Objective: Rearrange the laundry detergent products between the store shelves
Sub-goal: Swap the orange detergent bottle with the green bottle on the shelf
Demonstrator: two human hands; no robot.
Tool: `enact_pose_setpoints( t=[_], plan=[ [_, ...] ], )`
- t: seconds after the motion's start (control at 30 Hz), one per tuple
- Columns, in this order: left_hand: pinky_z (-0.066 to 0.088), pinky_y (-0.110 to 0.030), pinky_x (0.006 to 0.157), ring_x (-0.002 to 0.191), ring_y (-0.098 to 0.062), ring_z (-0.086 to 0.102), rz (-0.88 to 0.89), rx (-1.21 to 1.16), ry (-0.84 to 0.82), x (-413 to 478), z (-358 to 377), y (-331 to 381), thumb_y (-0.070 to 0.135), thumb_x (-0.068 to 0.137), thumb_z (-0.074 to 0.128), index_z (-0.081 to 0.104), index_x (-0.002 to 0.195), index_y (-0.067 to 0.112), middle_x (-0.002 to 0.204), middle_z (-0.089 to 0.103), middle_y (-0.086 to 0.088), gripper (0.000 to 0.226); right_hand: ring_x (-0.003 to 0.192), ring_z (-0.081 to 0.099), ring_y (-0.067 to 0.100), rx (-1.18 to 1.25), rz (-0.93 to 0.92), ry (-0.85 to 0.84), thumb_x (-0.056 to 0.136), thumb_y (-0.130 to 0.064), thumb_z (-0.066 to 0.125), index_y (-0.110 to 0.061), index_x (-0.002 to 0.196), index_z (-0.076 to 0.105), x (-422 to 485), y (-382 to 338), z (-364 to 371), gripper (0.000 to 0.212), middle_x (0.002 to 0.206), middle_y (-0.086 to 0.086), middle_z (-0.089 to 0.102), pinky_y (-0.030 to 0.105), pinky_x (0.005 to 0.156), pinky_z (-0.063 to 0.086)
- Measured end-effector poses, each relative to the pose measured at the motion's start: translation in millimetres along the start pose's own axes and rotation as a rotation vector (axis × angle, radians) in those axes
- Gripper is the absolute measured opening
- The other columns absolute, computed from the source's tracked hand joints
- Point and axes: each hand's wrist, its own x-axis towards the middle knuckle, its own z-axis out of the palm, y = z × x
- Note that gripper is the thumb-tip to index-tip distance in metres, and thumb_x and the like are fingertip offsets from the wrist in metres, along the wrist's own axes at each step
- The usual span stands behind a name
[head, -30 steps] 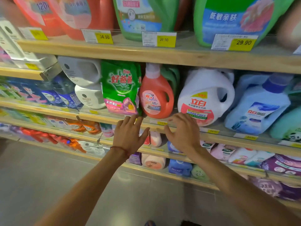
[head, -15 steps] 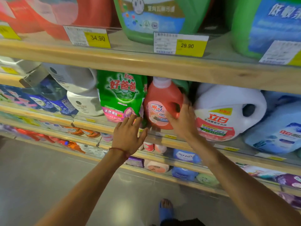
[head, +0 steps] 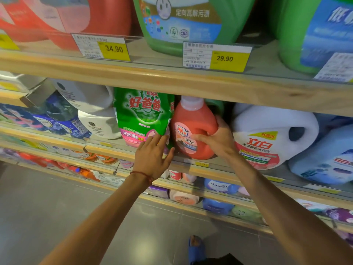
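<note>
the orange bottle (head: 192,119) stands up straight on the middle shelf (head: 191,166), cap on top. it sits between the green bag (head: 143,111) on its left and the big white jug (head: 267,134) on its right. its handle is on its right side, and that is the side the right hand (head: 216,139) comes from. the right hand has its fingers curled round the handle, with the thumb lying across the front label. so the right hand has the bottle tight.

the left hand (head: 152,155) is flat, fingers straight, and touches the bottom of the green bag. it holds nothing.

the cap is close under the wood board (head: 172,81) above. so i think the bottle has to come out toward the person, not up. the green bag leans on it and may tip.
</note>
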Motion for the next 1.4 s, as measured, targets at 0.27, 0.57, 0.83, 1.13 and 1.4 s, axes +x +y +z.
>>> enact_pose_setpoints(
  t=[0.27,0.57,0.83,1.13,1.4],
  plan=[
    [0.046,-0.029,0.064,0.083,-0.025,0.062,-0.043,-0.224,-0.016,11.2,-2.9,0.0,0.035,0.092,0.069,0.059,0.120,0.014,0.097,0.065,-0.004,0.036,0.075,0.068,-0.008,0.112,0.011,-0.002,0.054,-0.026,0.102,-0.035,0.105,0.061,-14.3,6.3,-2.5,0.066,0.095,-0.021,0.068,0.003,0.058,0.049],
    [0.047,-0.019,0.077,0.092,-0.004,0.052,-0.096,-0.486,-0.016,18.5,4.1,-3.1,0.049,0.061,0.093,0.061,0.110,0.020,0.101,0.056,0.014,0.065,0.086,0.064,-0.020,0.104,-0.116,-0.133,0.050,-0.018,0.103,-0.045,0.095,0.066,-38.7,8.2,-12.0,0.064,0.094,-0.022,0.071,0.002,0.065,0.048],
    [0.045,-0.014,0.085,0.099,-0.008,0.057,0.019,-0.724,-0.099,17.8,-9.3,-4.5,0.061,0.065,0.082,0.060,0.121,0.012,0.113,0.064,0.002,0.077,0.096,0.068,-0.014,0.136,-0.180,-0.123,0.051,-0.017,0.103,-0.032,0.125,0.072,-59.2,-13.3,-21.6,0.081,0.103,-0.034,0.075,0.008,0.076,0.052],
    [0.051,-0.014,0.093,0.122,0.006,0.052,0.134,-0.934,-0.054,0.7,-57.2,-4.7,0.068,0.081,0.070,0.029,0.145,0.029,0.130,0.044,0.040,0.085,0.098,0.076,0.014,0.272,-0.230,-0.090,0.057,-0.009,0.099,-0.035,0.115,0.076,-90.6,-62.6,-37.6,0.068,0.108,-0.004,0.081,0.032,0.083,0.062],
    [0.061,-0.038,0.085,0.113,-0.013,0.065,0.059,-1.103,0.159,-20.1,-88.6,7.0,0.073,0.079,0.066,0.037,0.140,0.034,0.129,0.058,0.004,0.078,0.089,0.077,0.012,0.390,-0.233,-0.091,0.059,-0.027,0.095,-0.041,0.111,0.076,-121.8,-106.9,-34.2,0.057,0.101,-0.003,0.082,0.025,0.075,0.060]
  ],
)
